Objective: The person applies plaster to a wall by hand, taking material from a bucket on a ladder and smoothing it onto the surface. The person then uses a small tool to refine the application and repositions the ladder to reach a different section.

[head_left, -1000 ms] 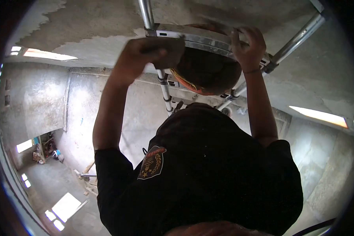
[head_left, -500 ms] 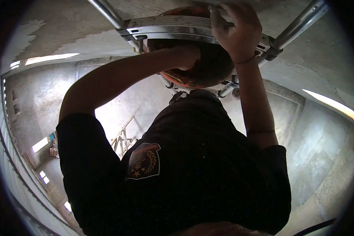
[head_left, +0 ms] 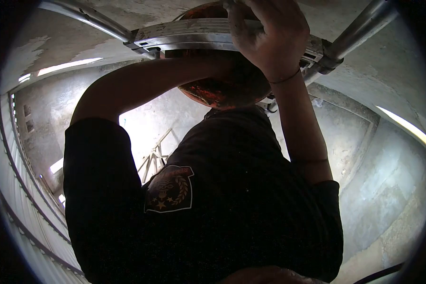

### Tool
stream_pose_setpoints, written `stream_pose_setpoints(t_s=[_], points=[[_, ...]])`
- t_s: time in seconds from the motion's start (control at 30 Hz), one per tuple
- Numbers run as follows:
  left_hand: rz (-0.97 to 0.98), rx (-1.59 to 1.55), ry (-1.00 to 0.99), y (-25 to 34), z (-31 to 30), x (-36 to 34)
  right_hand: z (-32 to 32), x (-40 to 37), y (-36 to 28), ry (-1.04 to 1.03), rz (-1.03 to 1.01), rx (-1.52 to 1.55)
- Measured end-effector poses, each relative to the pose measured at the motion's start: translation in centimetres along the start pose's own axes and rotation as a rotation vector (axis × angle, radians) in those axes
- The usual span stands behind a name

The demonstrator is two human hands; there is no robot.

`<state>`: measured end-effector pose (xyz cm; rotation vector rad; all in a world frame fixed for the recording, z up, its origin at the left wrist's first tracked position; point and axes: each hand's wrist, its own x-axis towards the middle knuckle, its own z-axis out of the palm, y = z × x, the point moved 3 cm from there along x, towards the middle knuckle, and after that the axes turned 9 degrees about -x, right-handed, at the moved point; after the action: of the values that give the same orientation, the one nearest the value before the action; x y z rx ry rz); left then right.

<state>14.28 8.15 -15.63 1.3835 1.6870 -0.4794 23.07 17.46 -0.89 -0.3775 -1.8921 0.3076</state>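
Two hands reach to twelve o'clock: the left hand, inside the basin, too shadowed to tell its grip; the right hand, thumb spread, contents unclear, over a metal rail. Plaster at eleven is patchy; how much is finished cannot be told.

The left hand, previously beside the basin, now extends into its shadowed interior; the flat grey piece it held is out of sight. The right hand sits farther left along the metal crossbar
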Motion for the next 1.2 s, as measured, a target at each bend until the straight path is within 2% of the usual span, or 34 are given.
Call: stream_pose_setpoints(t_s=[0.13,0.53,0.6,0.73,0.8,1.2], points=[[-0.013,-0.032,-0.015,0.2,0.3,-0.7,-0.2,0.1,0.0,-0.029,0.032,-0.007],[-0.039,-0.17,-0.054,-0.1,-0.3,-0.5,0.3,-0.3,0.4,0.098,-0.021,0.058],[-0.042,-0.19,-0.053,0.0,-0.3,-0.6,0.2,-0.2,0.4,0.017,0.018,0.07],[-0.049,-0.235,-0.05,-0.5,-0.4,-0.8,0.3,-0.1,0.3,0.006,0.018,0.058],[-0.054,-0.258,-0.052,-0.4,-0.5,-0.8,0.5,-0.2,0.3,0.129,-0.031,0.067],[-0.067,-0.383,-0.074,-0.1,-0.3,-1.7,0.5,-0.3,0.4,0.019,-0.033,-0.009]])
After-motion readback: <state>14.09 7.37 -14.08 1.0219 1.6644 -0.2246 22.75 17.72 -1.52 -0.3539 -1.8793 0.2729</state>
